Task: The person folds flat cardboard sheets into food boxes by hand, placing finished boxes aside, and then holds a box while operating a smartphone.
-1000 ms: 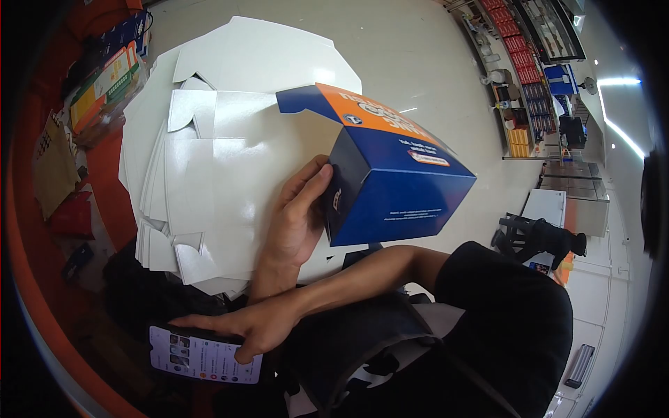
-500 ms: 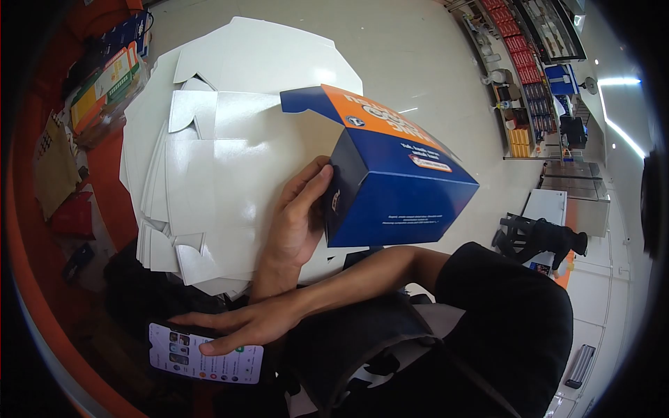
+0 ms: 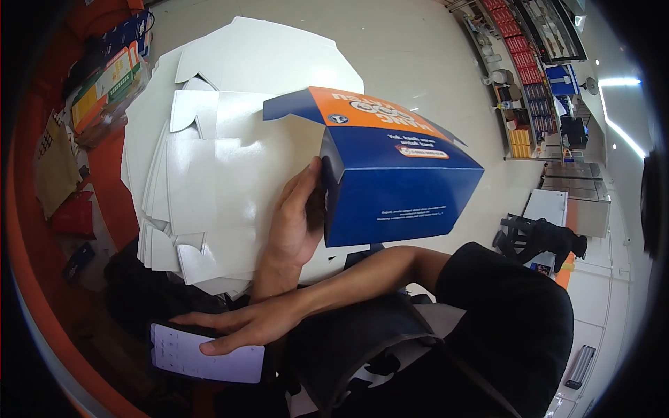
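Two hands in view, both the person's own, arms crossed over the lap

Item 1: left hand point(image 3: 296, 219), raised, palm up against the end face of a blue and orange carton point(image 3: 390, 171). Fingers curled round the carton's near edge, thumb side hidden behind it; grip closed on the carton. The carton is held in the air above the stack, lid flap point(image 3: 300, 104) open and pointing away to the left, so the hand appears to steady the formed box from one end and keep it square.

Item 2: right hand point(image 3: 240, 324), low, reaching across under the left forearm. Fingers stretched out flat and resting on the top edge of a phone point(image 3: 205, 355) that lies screen up on the lap; open, not gripping.

Item 3: stack of flat white box blanks point(image 3: 209, 167), fanned out behind and beneath the carton, unprinted side up.

Item 4: printed packs point(image 3: 108, 80) at the far left on an orange surface.

Change against the frame a second earlier: the carton has turned, its orange top now more level and broader to the camera; the phone screen has gone from coloured icons to a pale, near blank page
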Motion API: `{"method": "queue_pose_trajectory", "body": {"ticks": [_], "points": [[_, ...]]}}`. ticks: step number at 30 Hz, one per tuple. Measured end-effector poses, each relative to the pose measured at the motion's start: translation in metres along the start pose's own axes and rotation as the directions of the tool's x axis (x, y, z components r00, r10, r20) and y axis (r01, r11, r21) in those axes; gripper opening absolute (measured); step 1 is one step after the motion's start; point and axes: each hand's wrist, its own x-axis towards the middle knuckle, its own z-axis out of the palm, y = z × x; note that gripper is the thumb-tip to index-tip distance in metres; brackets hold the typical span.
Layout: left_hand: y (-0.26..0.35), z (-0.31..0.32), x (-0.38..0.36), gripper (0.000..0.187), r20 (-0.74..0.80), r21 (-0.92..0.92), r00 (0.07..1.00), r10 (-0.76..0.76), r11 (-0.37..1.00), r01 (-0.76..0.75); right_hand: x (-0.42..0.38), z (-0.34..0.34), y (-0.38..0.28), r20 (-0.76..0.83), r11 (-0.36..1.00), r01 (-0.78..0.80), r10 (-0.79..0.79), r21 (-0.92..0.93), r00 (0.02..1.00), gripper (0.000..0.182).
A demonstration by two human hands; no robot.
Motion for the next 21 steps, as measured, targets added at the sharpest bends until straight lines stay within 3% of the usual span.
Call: {"method": "queue_pose_trajectory", "body": {"ticks": [13,18,21], "points": [[-0.0001,-0.0025,0.0039,0.024,-0.046,0.001,0.999,-0.010,1.000,0.010,0.0027,0.0000,0.0046,-0.019,0.999,0.038,-0.038,-0.027,0.999,0.086],[0.0024,-0.0001,0.0029,0.024,-0.024,-0.016,0.999,-0.040,0.999,0.039,0.0007,0.0014,-0.0013,0.032,0.988,0.015,-0.020,0.154,0.999,0.088],[0.0020,0.0032,0.0028,0.024,-0.064,0.001,0.998,-0.002,1.000,0.002,0.0009,0.0018,-0.0011,0.023,0.991,0.010,-0.013,0.131,1.000,0.088]]}}
